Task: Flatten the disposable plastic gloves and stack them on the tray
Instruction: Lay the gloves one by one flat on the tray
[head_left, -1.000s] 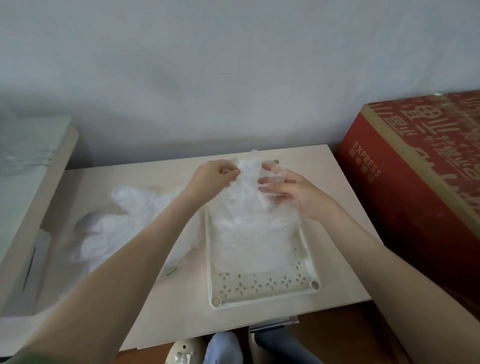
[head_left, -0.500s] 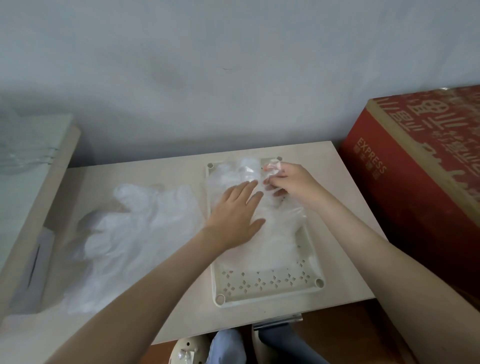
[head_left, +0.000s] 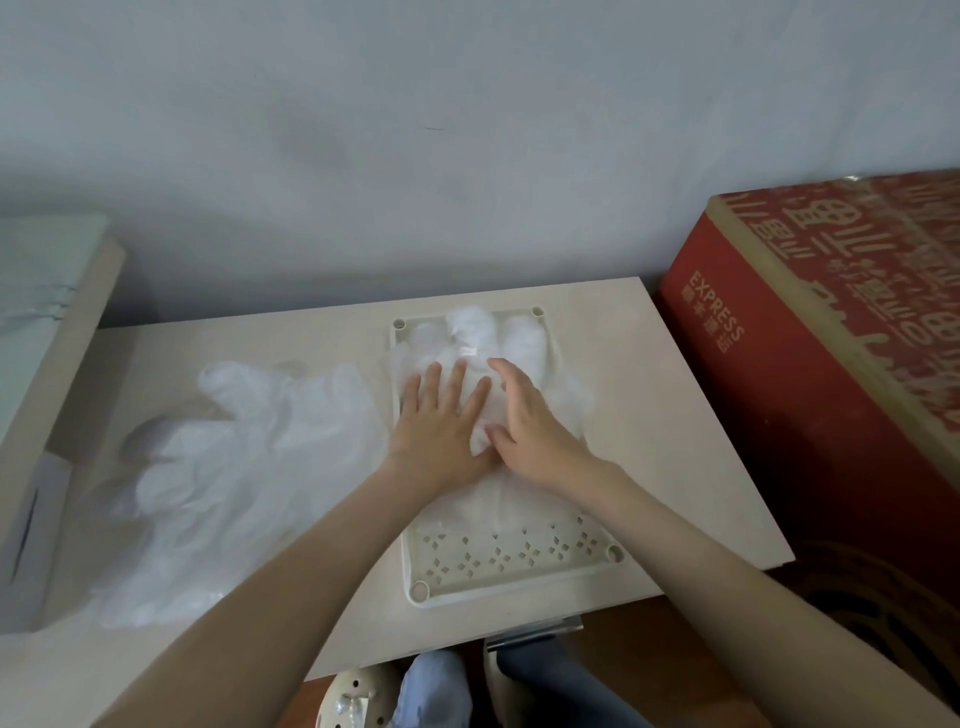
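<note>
Both hands lie flat and open, palms down, and neither one grabs anything. The left hand (head_left: 441, 423) has its fingers straight and a little spread. It presses on the glove (head_left: 475, 332) in the tray (head_left: 519, 574). The right hand (head_left: 537, 428) is just beside it, so close that the two seem to touch. Its fingers are a bit bent but loose, and it presses on the same glove.

The glove is thin, white and see-through. It lies along the tray with its finger ends at the far end, by the wall (head_left: 467, 130). I cannot tell if more gloves lie under it.

The tray is cream with a round hole in each corner. Its near end is bare and has rows of little star-shaped holes. It sits on the right half of a pale wooden table (head_left: 660, 415).

A pile of gloves (head_left: 249, 457) lies on the table to the left of the tray. It is puffy and crinkled, and its edge comes right up to the tray's left side.

A big red box (head_left: 831, 374) stands to the right of the table, with the word EXPRESS on its side. A pale box (head_left: 47, 332) stands at the left edge. Below the near edge of the table are blue trousers and a light shoe (head_left: 358, 699) with small holes in it.
</note>
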